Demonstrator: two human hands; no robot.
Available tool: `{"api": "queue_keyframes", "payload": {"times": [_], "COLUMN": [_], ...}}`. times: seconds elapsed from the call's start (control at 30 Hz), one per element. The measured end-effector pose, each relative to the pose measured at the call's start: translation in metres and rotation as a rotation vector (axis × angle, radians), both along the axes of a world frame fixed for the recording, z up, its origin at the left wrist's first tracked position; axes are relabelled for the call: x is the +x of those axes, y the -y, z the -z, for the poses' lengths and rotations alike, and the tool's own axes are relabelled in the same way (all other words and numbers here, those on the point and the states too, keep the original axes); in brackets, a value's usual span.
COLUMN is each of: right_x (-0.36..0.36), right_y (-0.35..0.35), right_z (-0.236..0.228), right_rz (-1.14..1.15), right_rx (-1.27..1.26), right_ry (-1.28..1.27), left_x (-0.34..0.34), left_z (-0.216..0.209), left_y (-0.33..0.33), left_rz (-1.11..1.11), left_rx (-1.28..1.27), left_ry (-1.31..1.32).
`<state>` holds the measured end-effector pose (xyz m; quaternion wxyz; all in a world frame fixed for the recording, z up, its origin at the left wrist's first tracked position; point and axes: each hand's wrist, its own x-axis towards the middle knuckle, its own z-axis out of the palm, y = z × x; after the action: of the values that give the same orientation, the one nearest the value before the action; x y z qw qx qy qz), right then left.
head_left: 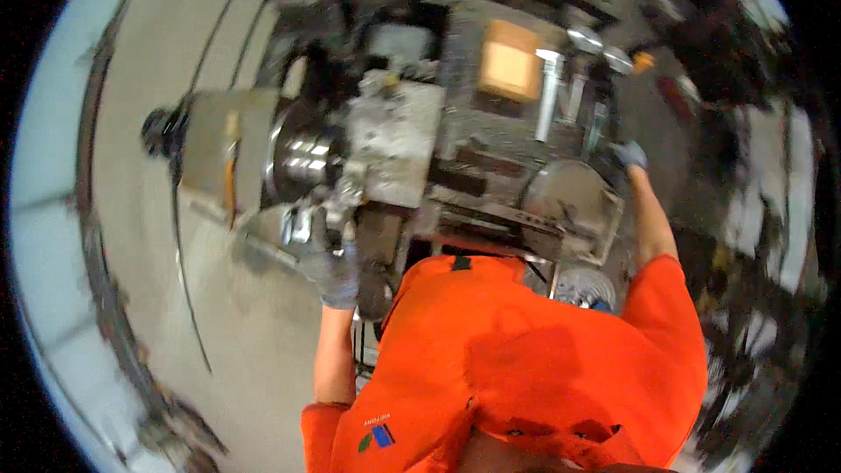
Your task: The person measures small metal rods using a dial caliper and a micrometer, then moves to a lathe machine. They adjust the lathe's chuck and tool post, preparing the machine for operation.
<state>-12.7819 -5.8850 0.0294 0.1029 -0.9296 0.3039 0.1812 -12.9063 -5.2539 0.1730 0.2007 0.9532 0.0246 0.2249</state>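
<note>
Silvery chuck (302, 159); grey gloves (335, 278); orange shirt (561, 350)

From where I stood, the light was moderate, its source unseen. The floor (140, 175) left of the left hand (331, 270) read pale; the clutter (745, 324) right of the right hand (629, 156) read dim. Glare was noted on the metal cylinder (308, 159) just beyond the left hand. Blur softened both hands. Outward of them, straight edges bowed and the corners were black.
</note>
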Motion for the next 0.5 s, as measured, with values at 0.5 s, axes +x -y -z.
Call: {"api": "queue_keyframes", "payload": {"times": [0.5], "right_x": [0.042], "right_y": [0.052], "right_z": [0.071], "right_rz": [-0.284], "right_rx": [0.016], "right_ry": [-0.060], "left_x": [-0.078], "left_z": [0.072], "left_y": [-0.135], "left_rz": [-0.676], "left_rx": [-0.725], "left_ry": [-0.395]}}
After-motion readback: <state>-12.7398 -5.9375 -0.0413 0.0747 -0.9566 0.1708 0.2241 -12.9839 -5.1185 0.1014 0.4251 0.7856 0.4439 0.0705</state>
